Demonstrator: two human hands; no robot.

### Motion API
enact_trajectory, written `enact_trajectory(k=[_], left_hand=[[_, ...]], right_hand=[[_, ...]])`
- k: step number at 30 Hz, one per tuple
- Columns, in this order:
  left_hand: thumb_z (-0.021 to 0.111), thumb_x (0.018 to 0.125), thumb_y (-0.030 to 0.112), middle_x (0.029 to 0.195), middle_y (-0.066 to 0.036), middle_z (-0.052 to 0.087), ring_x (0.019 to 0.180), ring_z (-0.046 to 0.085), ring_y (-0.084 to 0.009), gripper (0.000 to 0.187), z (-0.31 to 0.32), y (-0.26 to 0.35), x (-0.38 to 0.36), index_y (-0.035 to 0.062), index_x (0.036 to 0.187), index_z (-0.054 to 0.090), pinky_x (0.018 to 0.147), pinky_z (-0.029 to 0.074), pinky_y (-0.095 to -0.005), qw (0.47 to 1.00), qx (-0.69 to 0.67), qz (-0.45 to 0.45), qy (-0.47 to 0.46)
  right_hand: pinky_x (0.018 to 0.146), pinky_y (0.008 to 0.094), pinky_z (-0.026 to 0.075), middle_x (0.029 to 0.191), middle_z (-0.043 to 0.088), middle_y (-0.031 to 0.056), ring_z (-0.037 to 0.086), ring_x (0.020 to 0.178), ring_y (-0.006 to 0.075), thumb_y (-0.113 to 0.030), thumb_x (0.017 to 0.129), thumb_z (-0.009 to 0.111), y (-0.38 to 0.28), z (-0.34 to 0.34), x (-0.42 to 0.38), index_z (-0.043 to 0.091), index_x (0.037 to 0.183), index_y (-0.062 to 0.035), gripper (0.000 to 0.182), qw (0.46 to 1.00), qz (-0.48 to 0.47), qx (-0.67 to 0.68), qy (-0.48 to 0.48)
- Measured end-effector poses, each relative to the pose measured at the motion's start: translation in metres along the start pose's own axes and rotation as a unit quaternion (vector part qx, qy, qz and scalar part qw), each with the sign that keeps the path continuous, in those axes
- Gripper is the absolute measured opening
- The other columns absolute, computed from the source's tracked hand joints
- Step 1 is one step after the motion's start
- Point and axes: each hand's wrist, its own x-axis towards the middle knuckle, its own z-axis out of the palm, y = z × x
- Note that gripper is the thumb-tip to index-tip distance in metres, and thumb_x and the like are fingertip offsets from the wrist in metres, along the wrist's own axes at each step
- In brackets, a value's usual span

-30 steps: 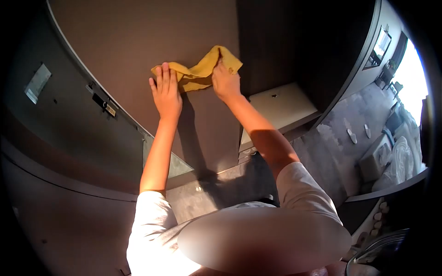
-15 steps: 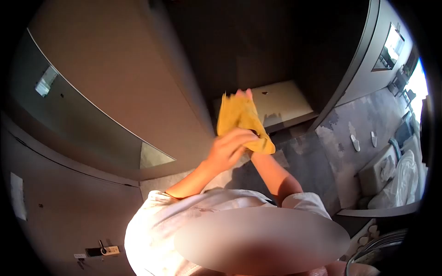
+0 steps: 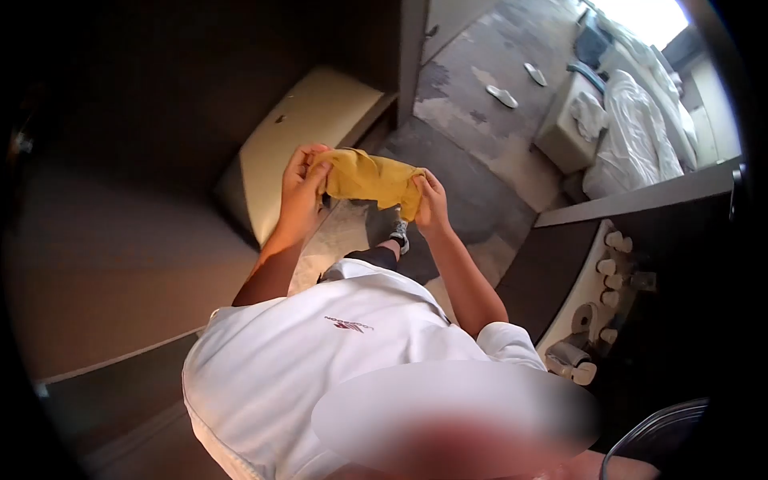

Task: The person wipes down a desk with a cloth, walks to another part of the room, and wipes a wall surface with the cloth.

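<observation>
A yellow cloth (image 3: 370,178) is stretched out between my two hands in front of my white shirt. Its left end is pinched by my left hand (image 3: 302,186), thumb on top. At the opposite end my right hand (image 3: 430,200) grips the cloth's corner, and a flap hangs down beside those fingers. Behind my left hand lies a pale bench-like surface (image 3: 308,112) with a small dark object (image 3: 280,119) on it.
White slippers (image 3: 502,97) lie on the patterned floor. Beyond them stands a bed with rumpled white bedding (image 3: 632,136). To the right, a shelf (image 3: 566,324) holds several cups and other items. A dark wall panel (image 3: 120,264) is on the left.
The view has turned to the right. My hands, which were close together with the cloth draped over one of them, are now apart, with the cloth spread between them.
</observation>
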Motion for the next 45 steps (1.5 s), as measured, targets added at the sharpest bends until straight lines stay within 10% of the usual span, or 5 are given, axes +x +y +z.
enact_trajectory(k=[8, 22, 34, 45], left_hand=[[0.064, 0.095, 0.008, 0.1, -0.001, 0.061, 0.094, 0.057, -0.0102, 0.015, 0.047, -0.13, 0.189, 0.0048, 0.109, 0.06, 0.085, 0.045, -0.0228, 0.992, 0.114, -0.034, 0.048], [0.061, 0.096, 0.004, 0.115, -0.004, 0.061, 0.095, 0.058, -0.0089, 0.011, 0.241, -0.219, 0.399, 0.0056, 0.103, 0.052, 0.084, 0.048, -0.0237, 0.962, 0.119, -0.032, -0.245], [0.06, 0.092, -0.003, 0.119, -0.007, 0.058, 0.1, 0.057, -0.0105, 0.014, 0.406, -0.284, 0.584, 0.0045, 0.1, 0.053, 0.086, 0.047, -0.0245, 0.937, 0.195, -0.012, -0.289], [0.064, 0.089, -0.004, 0.104, -0.006, 0.058, 0.09, 0.056, -0.0118, 0.017, 0.406, -0.371, 0.72, 0.0038, 0.092, 0.05, 0.083, 0.047, -0.027, 0.916, 0.324, -0.078, -0.225]], right_hand=[[0.066, 0.0236, 0.047, 0.084, 0.06, -0.0007, 0.057, 0.076, 0.008, -0.017, 0.098, 0.06, -0.12, -0.084, 0.104, 0.064, 0.1, -0.0032, 0.015, 0.973, 0.056, -0.206, 0.094], [0.073, 0.0256, 0.046, 0.09, 0.061, -0.001, 0.055, 0.082, 0.0077, -0.023, 0.097, 0.063, -0.232, -0.23, 0.202, 0.066, 0.102, -0.0011, 0.022, 0.946, 0.024, -0.216, 0.24], [0.077, 0.0265, 0.048, 0.094, 0.064, 0.0004, 0.057, 0.085, 0.0092, -0.023, 0.096, 0.064, -0.355, -0.364, 0.402, 0.066, 0.109, 0.0002, 0.027, 0.951, 0.041, -0.238, 0.195], [0.074, 0.0233, 0.046, 0.093, 0.062, -0.0015, 0.055, 0.084, 0.0064, -0.02, 0.096, 0.064, -0.424, -0.405, 0.561, 0.065, 0.105, -0.0002, 0.022, 0.962, 0.06, -0.223, 0.144]])
